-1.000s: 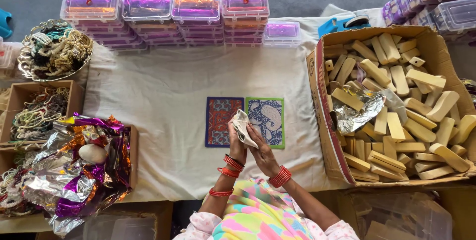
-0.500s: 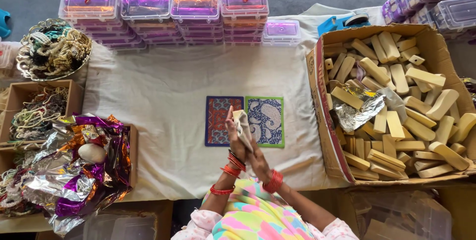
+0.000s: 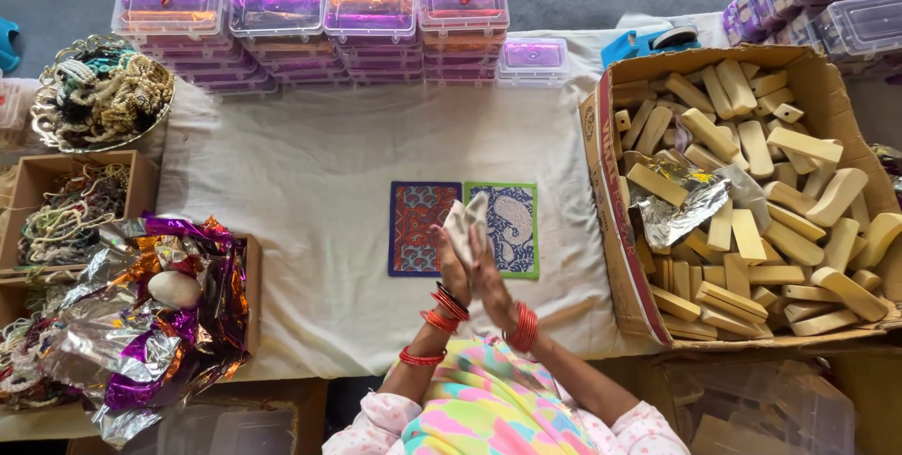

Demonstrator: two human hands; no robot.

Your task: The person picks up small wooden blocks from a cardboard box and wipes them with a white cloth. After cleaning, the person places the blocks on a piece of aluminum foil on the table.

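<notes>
Now both hands are meeting over the middle of the table (image 3: 310,183), palms pressed together around a small pale piece (image 3: 464,223) that is poking out above the fingertips. The left hand (image 3: 452,272) is closing flat on one side of it, the right hand (image 3: 490,278) flat on the other, so the grip is narrow, clamping that piece between the palms. It is hovering just above the seam between the two patterned cards, the red-and-blue card (image 3: 413,225) on the left and the green-edged card (image 3: 519,220) on the right, both lying flat on the white cloth.

As for progress, I am judging it as early in this piece's handling: the pale piece is not sitting in any container yet. Across the back, stacks of clear purple-tinted boxes (image 3: 371,18) are standing closed, which looks like finished stock. To the right, the cardboard box (image 3: 611,220) is holding plenty of tan wooden blocks (image 3: 789,230) and some crumpled silver foil (image 3: 681,211). To the left, shiny purple and silver wrapping (image 3: 150,323) is lying in a heap, with trays of beaded strings (image 3: 94,98) beyond it. So a good deal appears left to go.
</notes>
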